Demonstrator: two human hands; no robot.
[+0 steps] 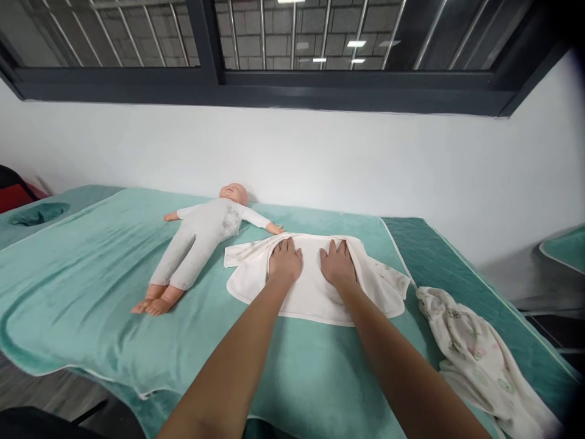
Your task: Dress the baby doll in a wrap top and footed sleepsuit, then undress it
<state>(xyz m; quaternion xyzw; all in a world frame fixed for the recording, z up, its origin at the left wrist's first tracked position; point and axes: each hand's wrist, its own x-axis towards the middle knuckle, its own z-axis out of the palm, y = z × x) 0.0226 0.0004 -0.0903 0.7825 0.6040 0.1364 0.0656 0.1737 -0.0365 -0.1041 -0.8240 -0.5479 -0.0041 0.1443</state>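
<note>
A small white baby shirt point(315, 299) lies spread on the green cover, its front opened out to both sides and its printed sleeves reaching left and right. My left hand point(286, 262) rests flat on the inside of the shirt, fingers stretched toward the collar. My right hand point(338, 263) lies the same way, just to the right, its fingertips by the folded-back front panel. Neither hand grips anything. To the left a baby doll point(196, 235) in a white suit lies on its back, its hand close to the shirt's upper left edge.
A crumpled white printed cloth point(479, 353) lies at the right on the green-covered bed point(91, 274). Behind the bed stands a white wall point(320, 158) below a dark-framed window point(274, 91). A red and black item point(16, 192) sits at the far left.
</note>
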